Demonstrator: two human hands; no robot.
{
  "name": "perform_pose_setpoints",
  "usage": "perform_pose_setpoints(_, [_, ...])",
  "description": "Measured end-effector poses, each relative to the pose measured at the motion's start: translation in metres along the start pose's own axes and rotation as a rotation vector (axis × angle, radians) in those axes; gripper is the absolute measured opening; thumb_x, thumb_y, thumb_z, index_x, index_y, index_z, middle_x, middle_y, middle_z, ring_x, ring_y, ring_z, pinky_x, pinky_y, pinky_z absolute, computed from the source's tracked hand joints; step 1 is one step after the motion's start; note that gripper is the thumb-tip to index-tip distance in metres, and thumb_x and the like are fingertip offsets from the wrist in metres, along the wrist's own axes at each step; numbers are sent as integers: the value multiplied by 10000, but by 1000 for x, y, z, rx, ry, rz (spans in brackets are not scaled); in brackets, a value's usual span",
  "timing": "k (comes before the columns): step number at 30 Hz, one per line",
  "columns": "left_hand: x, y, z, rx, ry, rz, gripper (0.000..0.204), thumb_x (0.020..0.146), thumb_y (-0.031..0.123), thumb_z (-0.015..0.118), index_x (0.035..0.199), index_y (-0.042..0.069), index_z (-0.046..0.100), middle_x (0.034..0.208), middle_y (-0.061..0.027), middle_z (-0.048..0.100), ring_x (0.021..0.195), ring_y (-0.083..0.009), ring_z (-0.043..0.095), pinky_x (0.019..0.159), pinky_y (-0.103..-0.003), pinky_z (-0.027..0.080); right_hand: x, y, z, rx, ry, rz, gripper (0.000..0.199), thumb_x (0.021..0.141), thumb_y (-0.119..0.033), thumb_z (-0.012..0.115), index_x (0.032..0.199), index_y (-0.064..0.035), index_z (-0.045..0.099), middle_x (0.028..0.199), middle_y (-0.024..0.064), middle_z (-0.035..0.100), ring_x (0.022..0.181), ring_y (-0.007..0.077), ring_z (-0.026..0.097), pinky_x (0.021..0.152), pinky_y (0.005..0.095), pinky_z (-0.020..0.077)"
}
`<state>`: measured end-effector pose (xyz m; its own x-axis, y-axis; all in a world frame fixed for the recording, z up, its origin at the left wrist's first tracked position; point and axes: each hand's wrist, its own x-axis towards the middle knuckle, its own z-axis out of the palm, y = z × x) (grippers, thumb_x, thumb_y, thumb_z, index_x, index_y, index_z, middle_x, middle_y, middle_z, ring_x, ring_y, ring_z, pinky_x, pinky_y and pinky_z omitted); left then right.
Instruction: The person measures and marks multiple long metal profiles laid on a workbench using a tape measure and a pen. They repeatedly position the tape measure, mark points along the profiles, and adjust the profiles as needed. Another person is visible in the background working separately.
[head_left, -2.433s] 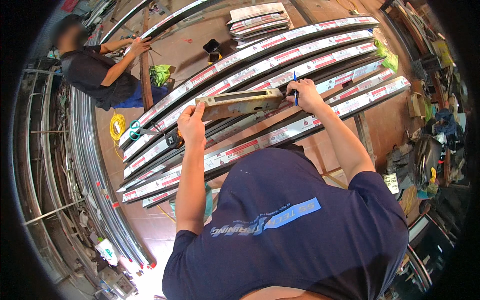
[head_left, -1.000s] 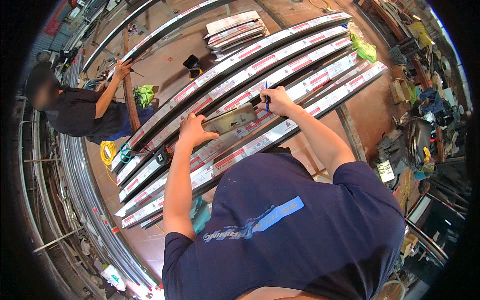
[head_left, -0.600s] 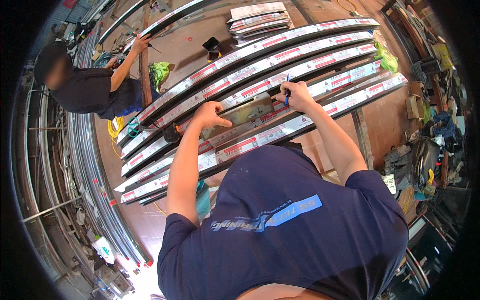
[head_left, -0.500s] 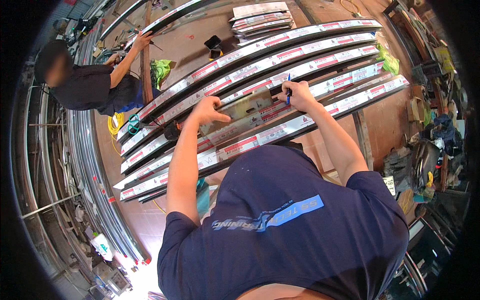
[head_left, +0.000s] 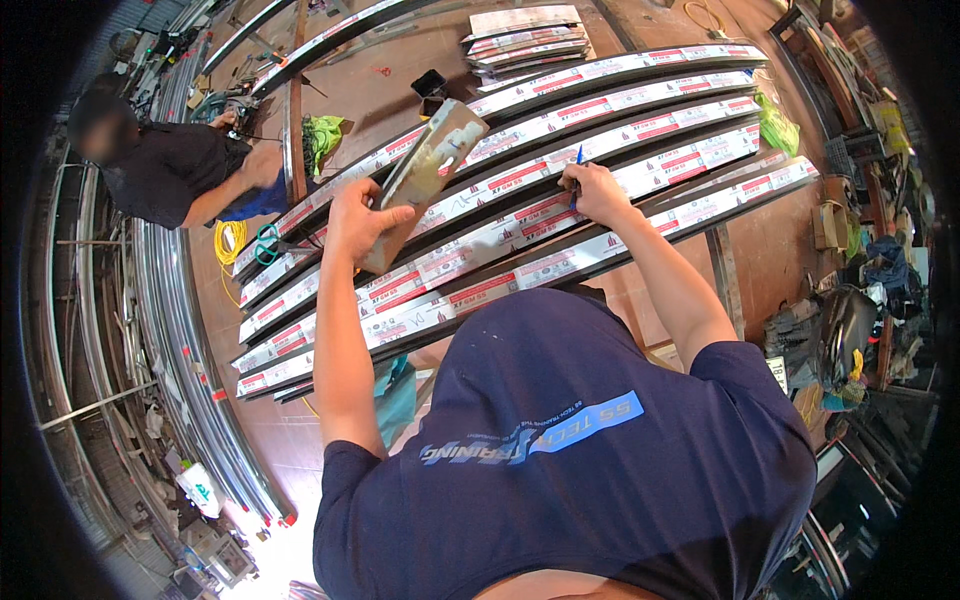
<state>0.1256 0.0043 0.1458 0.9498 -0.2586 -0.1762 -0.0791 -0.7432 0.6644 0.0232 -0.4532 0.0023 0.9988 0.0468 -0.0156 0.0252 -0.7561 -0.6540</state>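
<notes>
My left hand (head_left: 360, 222) is closed on one end of a worn metal plate (head_left: 437, 160) with a bent edge and a slot cut in it. The plate is tilted up over several long aluminium profiles (head_left: 545, 228) that lie side by side, covered with red-and-white film. In my right hand (head_left: 600, 196) a blue pen (head_left: 579, 155) stands roughly upright between the fingers. That hand is over the middle of the near profiles, right of the plate; whether the pen tip touches a profile is hidden.
Another person (head_left: 165, 170) sits at the far left, beside a bundle of long metal tubes (head_left: 200, 340). Scissors with teal handles (head_left: 266, 246) lie at the profiles' left ends, near coiled yellow cable (head_left: 230, 240). Stacked short pieces (head_left: 522, 22) and a black container (head_left: 429, 84) are at the back.
My left hand has lifted the metal plate off the profiles and swung it up and left. My right hand has barely moved. The other person's arm has drawn back from the far beam.
</notes>
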Motion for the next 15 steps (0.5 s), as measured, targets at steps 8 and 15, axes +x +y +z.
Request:
perform_pose_setpoints(8, [-80,-5,39,75,-122,32,713,641,436,1130,1073,-21,794,1053,-151,739,950,-338,723,861,-435,583,-42,-48,8,313,143,38,332,1045,-229,933,1155,-51,676,1265,169,868,1194,288,814,1033,410,632])
perform_pose_setpoints(15, [-91,38,54,276,-311,264,624,679,409,1075,1076,35,771,1087,-151,707,1085,-397,748,924,-508,601,-53,-97,-35,375,-115,-106,619,1040,-438,918,1487,-67,704,1389,144,832,1330,290,770,1130,472,622])
